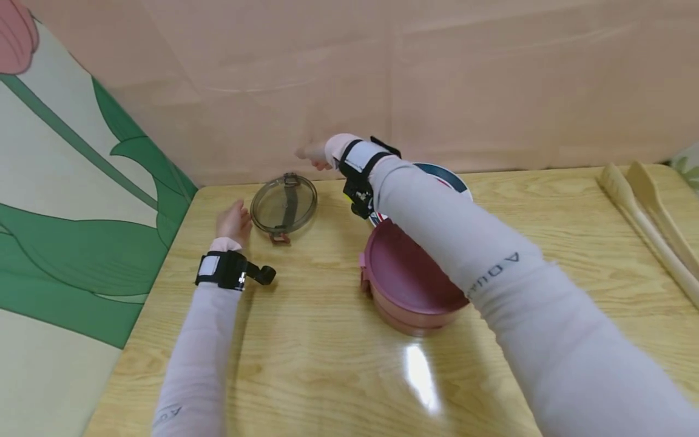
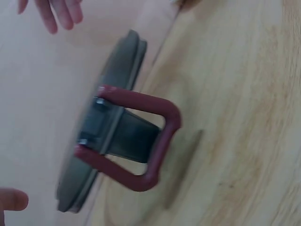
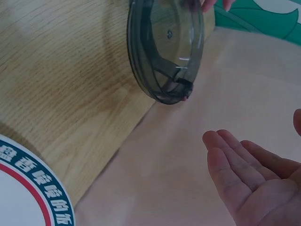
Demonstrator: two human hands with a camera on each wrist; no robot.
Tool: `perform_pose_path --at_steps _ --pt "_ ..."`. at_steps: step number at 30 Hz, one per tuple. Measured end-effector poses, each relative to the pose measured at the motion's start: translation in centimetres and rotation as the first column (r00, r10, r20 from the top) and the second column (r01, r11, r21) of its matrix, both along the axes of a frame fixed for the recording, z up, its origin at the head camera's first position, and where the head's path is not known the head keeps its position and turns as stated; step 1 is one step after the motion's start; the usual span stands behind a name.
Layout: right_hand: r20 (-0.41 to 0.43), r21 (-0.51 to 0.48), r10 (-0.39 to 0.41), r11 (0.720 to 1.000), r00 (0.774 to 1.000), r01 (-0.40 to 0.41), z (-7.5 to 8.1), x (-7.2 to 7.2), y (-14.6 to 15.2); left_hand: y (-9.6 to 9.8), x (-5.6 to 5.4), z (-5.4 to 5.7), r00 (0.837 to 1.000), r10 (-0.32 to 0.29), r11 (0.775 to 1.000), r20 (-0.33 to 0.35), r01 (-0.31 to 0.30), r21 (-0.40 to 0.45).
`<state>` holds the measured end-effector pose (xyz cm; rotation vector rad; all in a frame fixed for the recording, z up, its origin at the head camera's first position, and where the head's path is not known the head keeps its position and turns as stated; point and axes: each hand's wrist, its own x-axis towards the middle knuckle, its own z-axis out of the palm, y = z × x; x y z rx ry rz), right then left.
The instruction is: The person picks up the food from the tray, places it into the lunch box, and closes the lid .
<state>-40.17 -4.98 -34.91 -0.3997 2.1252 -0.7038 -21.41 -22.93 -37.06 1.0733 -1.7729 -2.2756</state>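
A round, see-through grey lid (image 1: 284, 205) with a dark strap across it is near the table's far left corner. Its dark red clip (image 2: 167, 136) juts toward the camera in the left wrist view. My left hand (image 1: 233, 223) is just left of the lid, fingers and thumb spread apart with nothing between them. Beyond the lid's far edge is my right hand (image 1: 314, 155); the right wrist view shows its fingers extended and the palm bare. Below my right forearm stands a pink round pot-like container (image 1: 417, 273), partly hidden by the sleeve.
Behind the pink container lies a white plate (image 3: 19, 202) with a blue-green lettered rim and red ring, mostly covered by my right arm in the head view. Two wooden utensils (image 1: 650, 212) lie at the right. A peach-coloured sheet (image 1: 491, 91) hangs beyond the table (image 1: 306, 364).
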Motion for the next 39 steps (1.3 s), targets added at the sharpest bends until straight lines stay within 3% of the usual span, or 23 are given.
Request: perform_pose_path --at_steps 3,6,8,10,13,15,18,22,24,28,29,31,34,36,39 --pt "0.009 0.034 0.012 0.999 1.0 -0.012 1.5 2.5 0.7 0.8 0.2 0.1 1.0 -0.005 0.999 -0.017 0.005 0.046" --pt "-0.025 -0.001 -0.023 1.0 0.999 0.023 -0.7 1.1 0.5 0.4 -0.4 -1.1 0.999 0.025 0.99 -0.044 -0.019 0.142" --pt "-0.024 -0.012 -0.057 0.998 0.998 0.056 -1.8 -0.1 0.1 -0.2 -0.8 -1.9 0.998 0.028 0.97 -0.062 -0.012 0.242" --pt "-0.027 -0.035 -0.093 0.995 0.995 0.092 -5.1 -3.3 -0.7 -0.3 -1.0 -2.2 0.997 0.025 0.953 -0.077 0.0 0.303" --pt "-0.019 -0.029 -0.092 0.995 0.996 0.091 -4.6 -2.5 -0.5 -0.6 -1.1 -2.4 0.993 0.02 0.913 -0.115 0.029 0.407" --pt "-0.027 -0.075 -0.08 0.994 0.996 0.078 -5.6 -3.1 -0.3 -0.7 -1.0 -2.3 0.99 0.006 0.89 -0.14 0.059 0.453" --pt "-0.063 -0.058 -0.079 0.996 0.995 0.075 -5.1 -2.2 -0.1 -0.6 -1.0 -2.1 0.987 -0.005 0.872 -0.162 0.084 0.482" --pt "-0.071 -0.029 -0.078 0.997 0.994 0.076 -3.5 -0.7 0.2 -0.2 -0.8 -1.6 0.98 -0.026 0.872 -0.199 0.119 0.474" --pt "-0.074 -0.031 -0.086 0.996 0.994 0.084 -2.5 0.3 0.5 0.1 -0.8 -1.2 0.969 -0.027 0.887 -0.247 0.137 0.44" --pt "-0.06 -0.077 -0.139 0.988 0.989 0.134 -1.4 1.3 1.2 1.1 -0.6 -0.4 0.938 -0.05 0.946 -0.342 0.154 0.285" --pt "-0.056 -0.076 -0.128 0.989 0.99 0.123 -0.9 1.8 1.5 1.3 -0.6 -0.1 0.93 -0.051 0.951 -0.364 0.157 0.267" --pt "-0.037 -0.064 -0.099 0.993 0.994 0.097 0.1 2.6 2.2 1.6 -0.4 0.4 0.909 -0.072 0.945 -0.41 0.194 0.262" --pt "-0.026 -0.049 -0.057 0.997 0.998 0.056 3.1 5.4 3.4 1.8 -0.1 1.1 0.871 -0.102 0.912 -0.48 0.275 0.305" --pt "-0.041 -0.09 -0.083 0.993 0.996 0.079 4.9 7.0 4.1 1.8 0.1 1.4 0.845 -0.118 0.877 -0.521 0.335 0.345" --pt "-0.017 -0.234 -0.148 0.962 0.989 0.14 6.7 8.7 4.7 1.8 0.4 1.7 0.826 -0.135 0.867 -0.547 0.365 0.338"
